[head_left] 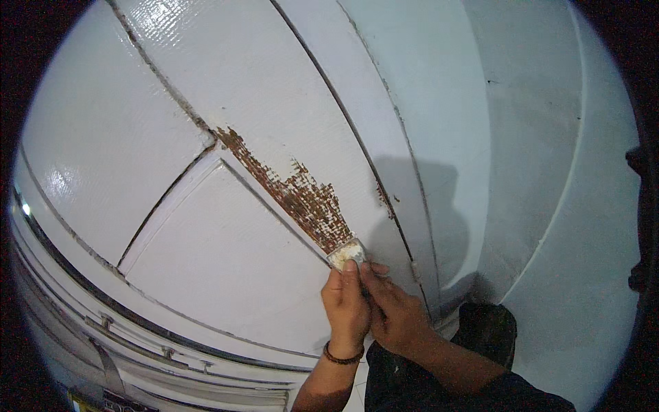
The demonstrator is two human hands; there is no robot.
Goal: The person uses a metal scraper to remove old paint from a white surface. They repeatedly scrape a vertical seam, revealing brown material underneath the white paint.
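Note:
A flat scraper (346,253) with a wide blade, smeared with whitish residue, rests against a white panel (274,89) at the lower end of a rough brown patch (302,199). There the white coating is gone and a mottled, grid-like texture shows. My left hand (347,302), a dark beaded bracelet at its wrist, is closed on the scraper with the thumb up on the blade. Close against it, my right hand (397,316) is closed too, its fingers pressed at the blade's right side. The scraper's handle is hidden by my hands.
Dark seams (329,82) run between the white panels. Left of the patch lies a recessed panel (220,226). A metal rail with fittings (168,352) curves along the lower left. A pale curved wall (446,89) rises at right, and my dark-clothed legs (405,378) are below.

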